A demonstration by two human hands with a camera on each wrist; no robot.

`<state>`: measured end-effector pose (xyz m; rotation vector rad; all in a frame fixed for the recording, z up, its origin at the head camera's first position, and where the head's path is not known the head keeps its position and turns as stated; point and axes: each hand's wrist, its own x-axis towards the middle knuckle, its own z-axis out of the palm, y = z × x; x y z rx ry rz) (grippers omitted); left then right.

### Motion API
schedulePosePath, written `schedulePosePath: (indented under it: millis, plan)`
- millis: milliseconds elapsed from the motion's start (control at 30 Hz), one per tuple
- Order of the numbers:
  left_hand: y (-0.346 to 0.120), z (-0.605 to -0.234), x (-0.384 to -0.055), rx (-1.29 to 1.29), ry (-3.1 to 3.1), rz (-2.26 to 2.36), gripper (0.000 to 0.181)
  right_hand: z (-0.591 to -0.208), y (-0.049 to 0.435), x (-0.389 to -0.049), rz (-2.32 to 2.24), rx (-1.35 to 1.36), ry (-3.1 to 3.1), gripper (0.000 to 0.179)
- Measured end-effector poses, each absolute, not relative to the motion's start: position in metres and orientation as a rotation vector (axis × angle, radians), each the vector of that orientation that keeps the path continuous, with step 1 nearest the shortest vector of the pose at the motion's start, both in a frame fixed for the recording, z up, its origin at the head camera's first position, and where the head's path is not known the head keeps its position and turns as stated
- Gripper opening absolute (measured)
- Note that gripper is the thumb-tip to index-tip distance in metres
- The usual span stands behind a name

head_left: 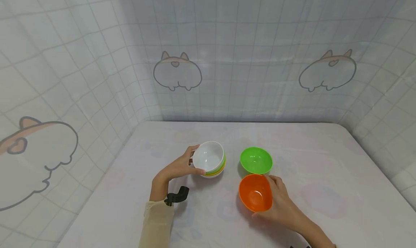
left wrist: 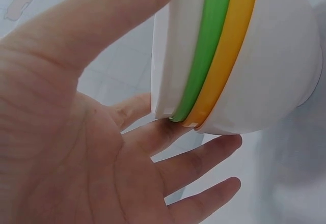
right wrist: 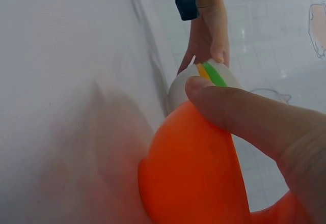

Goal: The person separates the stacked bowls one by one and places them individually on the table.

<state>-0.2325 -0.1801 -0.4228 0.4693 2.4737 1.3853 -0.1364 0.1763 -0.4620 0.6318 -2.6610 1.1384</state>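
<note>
My left hand (head_left: pixel 178 167) grips a stack of nested bowls (head_left: pixel 209 156) at its left side, thumb at the near rim and fingers behind. White is on top; green (left wrist: pixel 208 56) and yellow-orange (left wrist: pixel 227 51) rims show below it, around a white outer bowl (left wrist: pixel 277 56). An orange bowl (head_left: pixel 255 194) is in my right hand (head_left: pixel 282 206), thumb along its near side and fingers at the far right rim. It tilts toward me, and its shadow falls on the cloth in the right wrist view. Just behind it sits a bright green bowl (head_left: pixel 256 161), overlapped slightly at the front.
A pale cloth (head_left: pixel 325 161) covers the table, whose far edge meets a grid-patterned curtain (head_left: pixel 250 82) with cartoon animals. Similar curtains rise on the left and right sides. A black strap mount (head_left: pixel 178 195) sits on the left wrist.
</note>
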Motion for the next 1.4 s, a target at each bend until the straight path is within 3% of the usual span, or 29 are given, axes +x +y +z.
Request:
schedulePosePath:
  millis: [367,933,1400]
  plan:
    - [-0.176,-0.419,-0.232,0.464,2.473,1.369,0.104,-0.461,0.181,-0.140,1.136,0.584,-2.736,0.114]
    - [-0.169,-0.423,-0.232,0.531,2.543,1.294,0.120,-0.447,0.191,-0.137,1.018,0.564,-2.734,0.112]
    - [-0.164,-0.426,-0.231,0.510,2.532,1.349,0.114,-0.420,0.182,-0.173,1.134,0.702,-2.779,0.113]
